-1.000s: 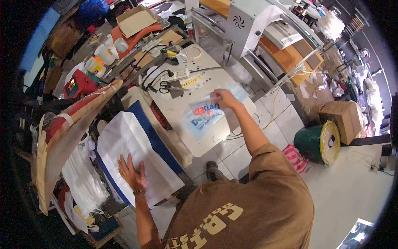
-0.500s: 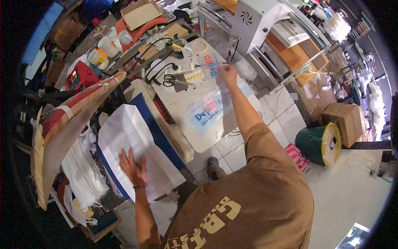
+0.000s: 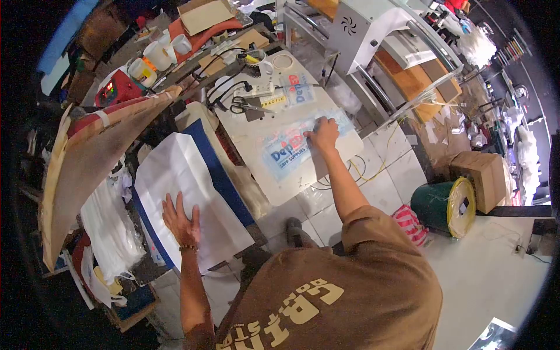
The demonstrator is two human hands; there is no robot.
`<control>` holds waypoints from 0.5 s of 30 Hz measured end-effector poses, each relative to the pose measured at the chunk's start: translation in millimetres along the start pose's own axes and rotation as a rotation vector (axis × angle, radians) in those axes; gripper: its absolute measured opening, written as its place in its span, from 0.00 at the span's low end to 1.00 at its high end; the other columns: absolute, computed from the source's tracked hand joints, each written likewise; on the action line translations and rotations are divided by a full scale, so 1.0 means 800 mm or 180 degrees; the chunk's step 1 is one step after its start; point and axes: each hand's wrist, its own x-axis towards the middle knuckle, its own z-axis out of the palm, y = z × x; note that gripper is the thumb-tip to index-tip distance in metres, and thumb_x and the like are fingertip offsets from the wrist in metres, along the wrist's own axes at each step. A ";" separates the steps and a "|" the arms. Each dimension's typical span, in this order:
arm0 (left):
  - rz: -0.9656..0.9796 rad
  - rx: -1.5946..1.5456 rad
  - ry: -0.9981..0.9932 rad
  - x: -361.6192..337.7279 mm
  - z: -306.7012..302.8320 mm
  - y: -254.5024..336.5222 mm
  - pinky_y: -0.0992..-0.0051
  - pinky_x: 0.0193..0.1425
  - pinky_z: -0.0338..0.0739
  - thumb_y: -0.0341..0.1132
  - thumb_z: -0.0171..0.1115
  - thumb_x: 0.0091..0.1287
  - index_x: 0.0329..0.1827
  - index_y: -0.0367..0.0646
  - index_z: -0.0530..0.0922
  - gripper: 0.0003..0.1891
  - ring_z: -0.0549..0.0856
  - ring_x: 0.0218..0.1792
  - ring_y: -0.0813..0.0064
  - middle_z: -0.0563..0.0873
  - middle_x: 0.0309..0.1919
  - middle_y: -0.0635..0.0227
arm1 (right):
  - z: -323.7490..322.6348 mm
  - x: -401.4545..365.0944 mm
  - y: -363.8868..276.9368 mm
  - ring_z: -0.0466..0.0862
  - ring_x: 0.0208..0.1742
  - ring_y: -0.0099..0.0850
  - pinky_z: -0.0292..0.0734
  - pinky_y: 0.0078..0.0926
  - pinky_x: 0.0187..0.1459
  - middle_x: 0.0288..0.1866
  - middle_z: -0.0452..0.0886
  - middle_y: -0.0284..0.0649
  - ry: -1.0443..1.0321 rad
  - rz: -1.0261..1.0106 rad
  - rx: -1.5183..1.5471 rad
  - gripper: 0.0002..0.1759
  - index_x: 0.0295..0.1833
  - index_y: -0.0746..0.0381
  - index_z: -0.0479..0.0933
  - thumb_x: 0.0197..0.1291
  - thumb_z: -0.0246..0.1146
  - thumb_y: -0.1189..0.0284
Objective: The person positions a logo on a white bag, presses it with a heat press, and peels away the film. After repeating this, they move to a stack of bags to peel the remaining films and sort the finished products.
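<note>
Cloth, white and smooth (image 3: 192,175), lies spread over a blue pad (image 3: 217,175) at the left. The left hand (image 3: 182,219) presses flat on its near part, fingers apart and empty. Further right, on the white worktop (image 3: 291,184), lies a printed sheet (image 3: 284,153) with blue and red lettering. The right hand (image 3: 322,133) rests on its far right corner, fingers close together and bent down; whether they pinch the sheet cannot be told. A smaller printed sheet (image 3: 300,88) lies beyond, beside scissors (image 3: 248,108).
</note>
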 end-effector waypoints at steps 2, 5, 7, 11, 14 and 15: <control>-0.0088 0.0019 -0.0068 -0.002 0.004 -0.003 0.40 0.79 0.48 0.56 0.58 0.72 0.78 0.52 0.68 0.34 0.56 0.80 0.43 0.61 0.80 0.53 | 0.017 0.015 0.017 0.83 0.50 0.50 0.78 0.48 0.47 0.47 0.83 0.48 -0.0053 -0.0144 0.0186 0.32 0.51 0.61 0.79 0.41 0.82 0.60; -0.0135 -0.0038 -0.0155 -0.001 -0.003 0.003 0.39 0.79 0.46 0.57 0.58 0.72 0.78 0.52 0.67 0.34 0.54 0.81 0.43 0.59 0.80 0.52 | 0.006 0.018 0.021 0.85 0.39 0.45 0.78 0.41 0.40 0.37 0.86 0.43 -0.0225 -0.0175 0.0824 0.24 0.47 0.61 0.79 0.47 0.80 0.65; -0.0165 -0.0021 -0.0177 0.000 0.000 0.003 0.39 0.79 0.45 0.57 0.58 0.72 0.78 0.52 0.67 0.35 0.53 0.81 0.43 0.58 0.80 0.52 | -0.013 0.016 0.019 0.85 0.33 0.41 0.77 0.36 0.36 0.33 0.86 0.40 -0.0325 -0.0084 0.1281 0.21 0.46 0.62 0.80 0.50 0.78 0.66; -0.0083 0.0002 -0.0227 -0.001 0.022 -0.024 0.36 0.78 0.45 0.59 0.59 0.71 0.78 0.52 0.66 0.36 0.51 0.81 0.42 0.56 0.81 0.50 | -0.054 0.000 0.021 0.78 0.34 0.20 0.73 0.24 0.35 0.33 0.82 0.31 -0.0965 -0.0161 0.2606 0.11 0.47 0.64 0.81 0.66 0.67 0.68; -0.0259 -0.0221 -0.0524 0.008 0.013 -0.025 0.33 0.76 0.48 0.59 0.61 0.70 0.77 0.51 0.67 0.36 0.53 0.80 0.40 0.56 0.81 0.50 | -0.089 -0.008 0.017 0.78 0.35 0.19 0.74 0.24 0.36 0.34 0.82 0.32 -0.1047 -0.0489 0.2549 0.11 0.48 0.65 0.81 0.69 0.66 0.68; -0.0306 -0.0209 -0.0507 0.012 0.005 -0.022 0.33 0.76 0.48 0.59 0.61 0.70 0.77 0.51 0.67 0.36 0.53 0.80 0.40 0.56 0.81 0.50 | -0.103 -0.013 0.012 0.80 0.36 0.21 0.75 0.24 0.38 0.34 0.83 0.35 -0.1130 -0.0604 0.2402 0.13 0.49 0.66 0.81 0.69 0.66 0.67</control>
